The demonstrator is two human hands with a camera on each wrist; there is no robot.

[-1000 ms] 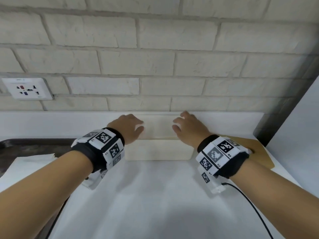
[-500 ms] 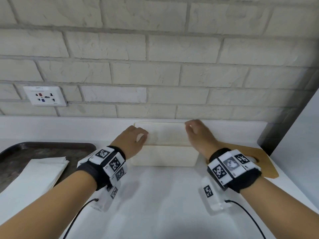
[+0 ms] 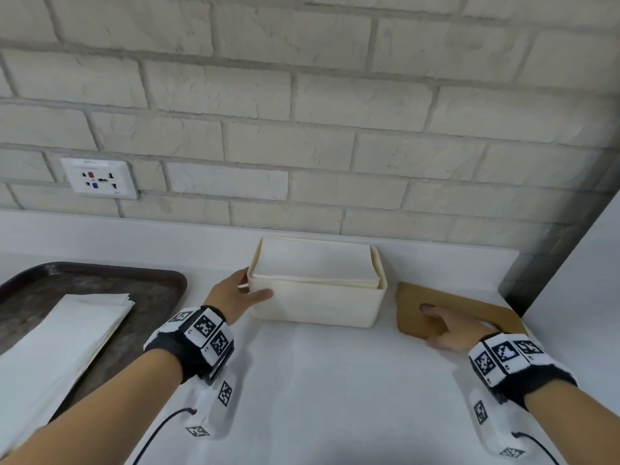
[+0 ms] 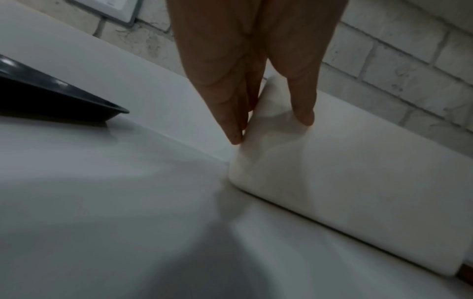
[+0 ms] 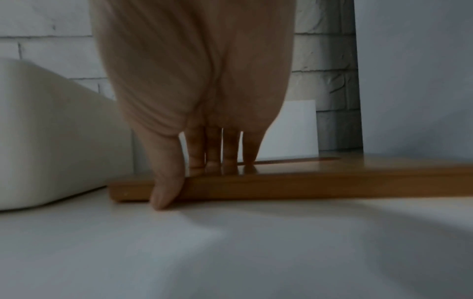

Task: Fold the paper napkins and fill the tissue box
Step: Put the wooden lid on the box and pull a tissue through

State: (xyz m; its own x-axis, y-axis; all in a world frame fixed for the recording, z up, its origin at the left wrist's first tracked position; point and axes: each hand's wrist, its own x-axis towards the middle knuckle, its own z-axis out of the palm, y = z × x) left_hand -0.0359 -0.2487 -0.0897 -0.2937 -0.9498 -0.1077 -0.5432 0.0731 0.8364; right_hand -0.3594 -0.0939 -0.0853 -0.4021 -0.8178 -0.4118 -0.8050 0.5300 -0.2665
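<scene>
Cream rectangular tissue box [image 3: 315, 303]: left hand [image 3: 231, 297] straight-fingered against its 9 o'clock corner. Right hand [image 3: 459, 330] lies flat-fingered on the brown wooden slotted lid [image 3: 411, 317], 3 o'clock.

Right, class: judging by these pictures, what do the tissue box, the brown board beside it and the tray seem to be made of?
The tissue box: probably matte plastic; cream, smooth, rounded moulded-looking corners.
The brown board: likely wood or bamboo; honey colour, light sheen, squared edge.
The tray: dark, glossy rim, mottled floor; plastic or metal, cannot tell which.
</scene>
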